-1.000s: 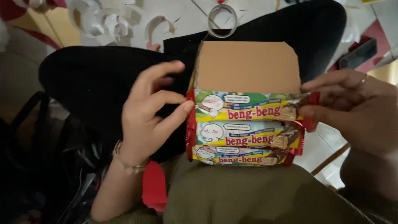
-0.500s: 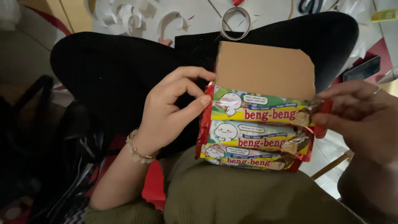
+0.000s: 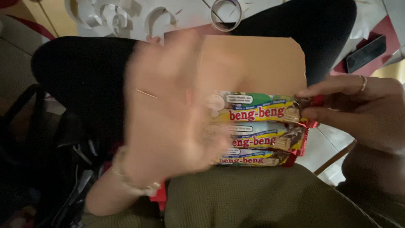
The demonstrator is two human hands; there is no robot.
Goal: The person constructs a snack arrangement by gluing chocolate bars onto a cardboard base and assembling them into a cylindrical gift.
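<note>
Head view: a tiled floor littered with white paper curls [image 3: 105, 17] and a tape ring [image 3: 226, 13] lies beyond the person's black-clad lap. On the lap rests a brown cardboard piece [image 3: 253, 63] with three snack bars [image 3: 257, 131] stacked on its near half. The right hand [image 3: 358, 109] pinches the top bar's red wrapper end, fingers clamped on it. The left hand [image 3: 168, 122] is motion-blurred, spread open over the bars' left ends. The step looks like arranging bars on the card; next calls for steadying the stack.
</note>
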